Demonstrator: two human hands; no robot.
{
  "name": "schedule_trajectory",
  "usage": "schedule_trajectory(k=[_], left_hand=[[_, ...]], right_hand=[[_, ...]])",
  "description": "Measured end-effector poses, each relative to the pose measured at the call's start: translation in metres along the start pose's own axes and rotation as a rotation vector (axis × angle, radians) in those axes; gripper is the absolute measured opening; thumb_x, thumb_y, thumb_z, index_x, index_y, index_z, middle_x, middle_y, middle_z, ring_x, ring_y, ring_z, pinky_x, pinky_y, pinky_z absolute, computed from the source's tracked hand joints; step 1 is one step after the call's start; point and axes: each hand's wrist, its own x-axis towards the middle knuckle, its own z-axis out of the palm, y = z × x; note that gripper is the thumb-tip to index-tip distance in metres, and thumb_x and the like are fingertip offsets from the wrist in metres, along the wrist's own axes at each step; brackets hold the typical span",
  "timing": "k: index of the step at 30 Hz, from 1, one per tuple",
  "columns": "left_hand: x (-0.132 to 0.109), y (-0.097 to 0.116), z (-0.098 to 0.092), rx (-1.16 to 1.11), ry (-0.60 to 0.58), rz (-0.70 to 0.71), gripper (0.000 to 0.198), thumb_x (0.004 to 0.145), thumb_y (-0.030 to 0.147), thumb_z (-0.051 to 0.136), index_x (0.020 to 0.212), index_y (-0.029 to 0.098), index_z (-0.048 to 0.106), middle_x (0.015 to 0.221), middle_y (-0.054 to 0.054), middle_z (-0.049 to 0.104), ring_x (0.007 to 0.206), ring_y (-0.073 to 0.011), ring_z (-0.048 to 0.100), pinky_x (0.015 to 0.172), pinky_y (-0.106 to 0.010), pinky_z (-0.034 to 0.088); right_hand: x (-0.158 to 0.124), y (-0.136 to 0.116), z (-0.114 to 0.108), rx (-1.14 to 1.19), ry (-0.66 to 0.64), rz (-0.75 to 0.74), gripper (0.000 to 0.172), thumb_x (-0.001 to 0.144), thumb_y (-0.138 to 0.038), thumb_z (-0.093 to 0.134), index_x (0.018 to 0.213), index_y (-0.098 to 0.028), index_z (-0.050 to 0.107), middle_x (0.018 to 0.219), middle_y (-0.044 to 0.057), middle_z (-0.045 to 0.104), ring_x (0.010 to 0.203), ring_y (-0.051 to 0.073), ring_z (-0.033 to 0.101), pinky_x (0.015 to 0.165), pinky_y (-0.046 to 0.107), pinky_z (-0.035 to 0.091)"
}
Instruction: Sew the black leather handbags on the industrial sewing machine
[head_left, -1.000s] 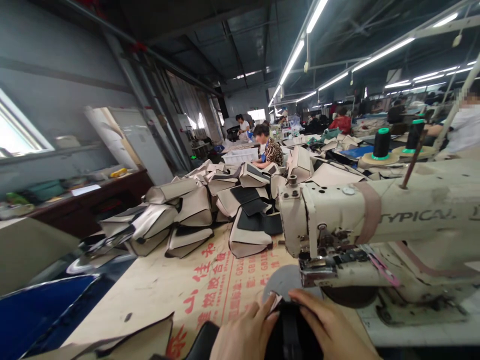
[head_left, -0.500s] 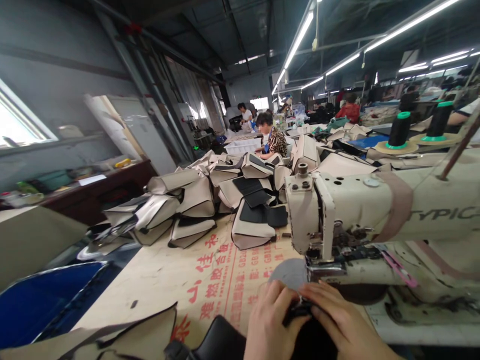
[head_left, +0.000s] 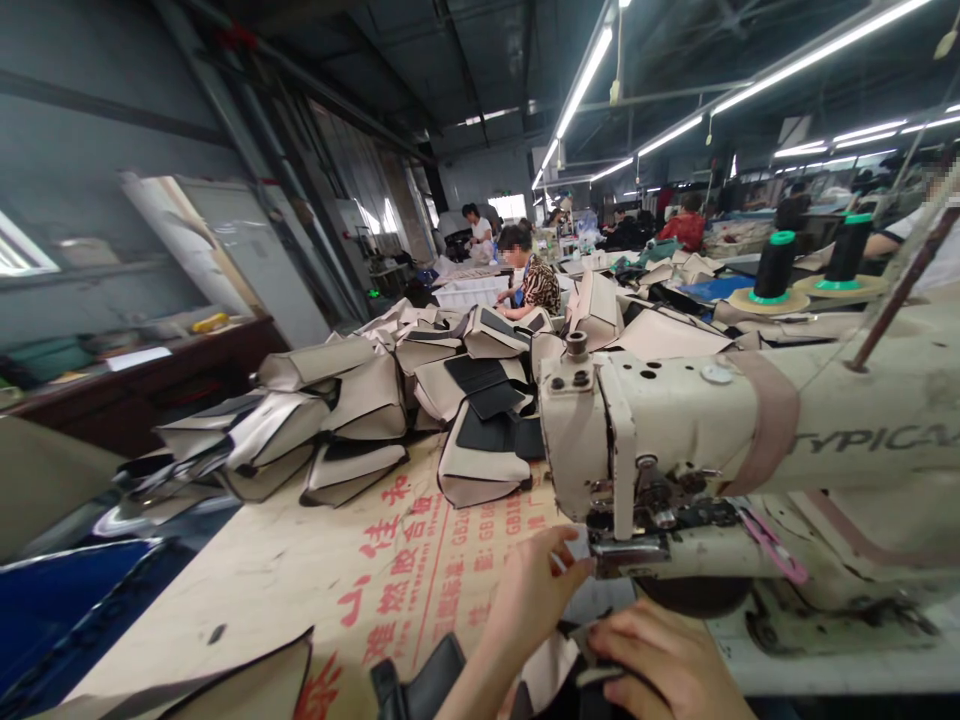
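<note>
Your left hand [head_left: 534,598] has lifted off the dark piece it was pressing half a second ago and now reaches up to the needle end of the cream-coloured metal sewing machine [head_left: 750,450], fingertips touching the small metal part under its head; whether they pinch anything there you cannot tell. Your right hand [head_left: 664,665] stays low, just in front of the machine's base, fingers curled down and gripping the black and beige fabric piece [head_left: 555,670], which lies on the printed cardboard sheet [head_left: 390,570] below the machine head. Left of the machine and farther back, a heap of beige and black sewn covers [head_left: 360,400] rests on the same sheet. Two black thread cones [head_left: 774,262] stand behind the machine's arm.
</note>
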Motion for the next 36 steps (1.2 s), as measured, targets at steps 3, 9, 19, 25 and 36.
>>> schedule_trajectory(k=[3,9,19,25,36], left_hand=[[0.005,-0.002,0.009,0.111,-0.052,0.116,0.023,0.080,0.027,0.048,0.076,0.017,0.068,0.069,0.001,0.065,0.066,-0.0135,0.059,0.059,-0.021,0.040],[0.016,-0.010,-0.001,0.474,0.039,0.140,0.028,0.081,0.018,0.040,0.067,0.016,0.064,0.072,-0.004,0.065,0.069,-0.0175,0.061,0.061,-0.025,0.043],[-0.092,0.027,-0.026,0.065,0.332,0.298,0.014,0.086,0.024,0.042,0.090,0.021,0.055,0.083,-0.003,0.063,0.078,-0.0129,0.059,0.071,-0.021,0.048],[-0.089,0.012,-0.014,0.127,0.132,0.265,0.025,0.073,0.031,0.065,0.096,0.023,0.061,0.096,-0.003,0.064,0.091,-0.0172,0.058,0.080,-0.027,0.049],[-0.086,0.004,-0.013,-0.023,0.049,0.353,0.011,0.081,0.023,0.056,0.083,0.022,0.067,0.083,-0.001,0.064,0.078,-0.0117,0.060,0.072,-0.020,0.048]], right_hand=[[-0.005,0.009,0.004,-0.032,-0.012,-0.028,0.028,0.091,-0.041,0.041,0.105,-0.022,0.054,0.097,0.002,0.062,0.083,0.015,0.058,0.071,0.023,0.049],[-0.001,0.001,0.002,-0.021,0.061,0.047,0.027,0.093,-0.034,0.035,0.102,-0.021,0.057,0.094,0.002,0.063,0.084,0.015,0.059,0.073,0.022,0.050],[-0.007,-0.005,0.010,0.109,0.084,0.196,0.026,0.093,-0.032,0.037,0.109,-0.025,0.056,0.105,0.002,0.059,0.097,0.015,0.056,0.084,0.025,0.047],[-0.004,-0.013,0.004,0.225,0.072,0.225,0.025,0.092,-0.034,0.040,0.109,-0.026,0.056,0.110,0.003,0.055,0.104,0.016,0.050,0.090,0.027,0.043],[0.003,-0.014,-0.019,0.282,-0.174,0.042,0.021,0.092,-0.033,0.042,0.096,-0.020,0.058,0.090,0.002,0.059,0.087,0.014,0.052,0.078,0.026,0.042]])
